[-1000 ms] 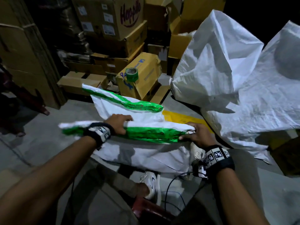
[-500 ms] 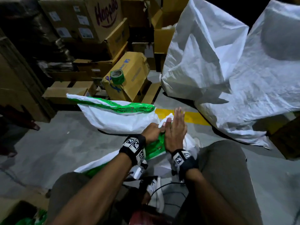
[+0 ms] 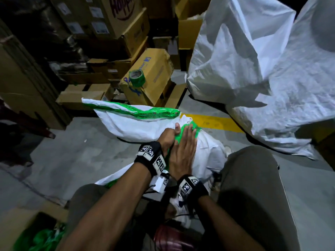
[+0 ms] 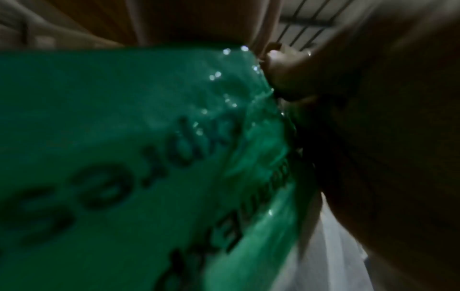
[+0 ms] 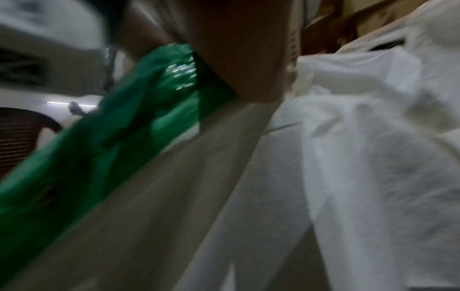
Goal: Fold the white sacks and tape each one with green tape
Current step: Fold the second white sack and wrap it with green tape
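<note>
A folded white sack (image 3: 206, 151) with a green taped edge (image 3: 188, 127) lies between my knees, one end pointing away from me. My left hand (image 3: 169, 137) grips that green edge, its fingers curled round it; the left wrist view shows the green tape (image 4: 149, 157) close up. My right hand (image 3: 183, 151) lies flat on the sack beside it, fingers straight, pressing the tape down. Behind, another taped white sack (image 3: 134, 124) rests on the floor. A roll of green tape (image 3: 136, 78) sits on a tilted cardboard box (image 3: 155, 73).
Large loose white sacks (image 3: 262, 69) are heaped at the right. Stacked cardboard boxes (image 3: 116, 28) fill the back and left. A yellow floor line (image 3: 213, 122) runs under the sacks. A box with green scraps (image 3: 39, 236) is at lower left. My white shoe (image 3: 183, 214) is below my wrists.
The sack I held stretched crosswise a second ago is now turned lengthways between my knees. Both hands came together at its far end; my right hand slides flat along the tape.
</note>
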{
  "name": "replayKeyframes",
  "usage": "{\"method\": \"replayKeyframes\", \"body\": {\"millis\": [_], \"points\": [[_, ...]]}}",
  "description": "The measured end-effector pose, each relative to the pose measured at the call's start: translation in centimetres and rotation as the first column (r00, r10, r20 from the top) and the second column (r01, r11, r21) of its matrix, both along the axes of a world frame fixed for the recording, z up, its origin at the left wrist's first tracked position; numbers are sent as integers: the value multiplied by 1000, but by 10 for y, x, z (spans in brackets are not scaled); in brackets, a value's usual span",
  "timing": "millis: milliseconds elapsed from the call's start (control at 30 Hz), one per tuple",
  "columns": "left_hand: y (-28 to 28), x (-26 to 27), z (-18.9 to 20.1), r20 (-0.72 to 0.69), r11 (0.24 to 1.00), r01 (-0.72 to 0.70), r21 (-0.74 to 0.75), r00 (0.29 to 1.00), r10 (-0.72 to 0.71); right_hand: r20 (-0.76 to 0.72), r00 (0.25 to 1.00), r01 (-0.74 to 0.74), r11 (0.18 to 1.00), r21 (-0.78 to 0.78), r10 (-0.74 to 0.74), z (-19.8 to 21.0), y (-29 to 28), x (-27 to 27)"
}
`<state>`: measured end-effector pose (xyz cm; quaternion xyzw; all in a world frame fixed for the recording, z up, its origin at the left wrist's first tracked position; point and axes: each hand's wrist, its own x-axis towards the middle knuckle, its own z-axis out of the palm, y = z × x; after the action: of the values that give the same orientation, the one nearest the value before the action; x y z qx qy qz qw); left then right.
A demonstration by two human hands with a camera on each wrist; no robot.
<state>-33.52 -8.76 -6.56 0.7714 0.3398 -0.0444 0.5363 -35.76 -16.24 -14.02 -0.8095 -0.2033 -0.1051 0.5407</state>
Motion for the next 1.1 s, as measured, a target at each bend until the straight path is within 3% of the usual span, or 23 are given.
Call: {"method": "replayKeyframes", "body": {"millis": [67,133,200,233,333,400,433,500,567,667,833,900,1000,1100], "points": [[8,-6,-2,2,988,-68,-137,998,69,-44,995,-95,995,-10,95,-6,-6,6],[19,-16,-3,-9,945,-122,-304,992,125,-254,959,-132,991,-18,123,-3,-18,39],[22,-24,2,-15,924,-91,-370,996,92,-471,853,-220,973,65,224,7,-35,77],[22,-29,7,3,930,-73,-360,997,80,-510,800,-282,948,147,317,12,-42,91],[29,-41,9,112,945,46,-323,994,-10,-449,781,-359,900,247,434,24,-52,111],[42,-53,6,106,966,247,-83,966,-238,-427,817,-273,912,305,387,28,-58,119],[50,-60,1,12,937,334,104,941,-337,-427,836,-201,916,347,345,31,-60,124],[66,-72,-11,-177,827,401,394,916,-359,-408,874,-85,910,407,264,31,-63,134],[71,-72,-17,-160,791,334,513,942,-294,-251,951,-94,943,320,180,32,-59,135],[46,-48,3,-34,818,173,549,982,-185,-65,976,-204,977,62,208,32,-43,119],[-4,10,40,154,875,90,476,971,-184,-59,988,-126,972,200,140,36,-12,62],[-13,24,57,144,889,79,452,977,-160,-63,993,-85,970,228,102,39,-9,44],[-22,27,59,118,873,166,460,962,-245,-42,998,-28,962,270,41,53,-23,68],[-28,21,50,182,881,214,421,932,-314,-17,999,36,978,207,-33,61,-36,98]]}}
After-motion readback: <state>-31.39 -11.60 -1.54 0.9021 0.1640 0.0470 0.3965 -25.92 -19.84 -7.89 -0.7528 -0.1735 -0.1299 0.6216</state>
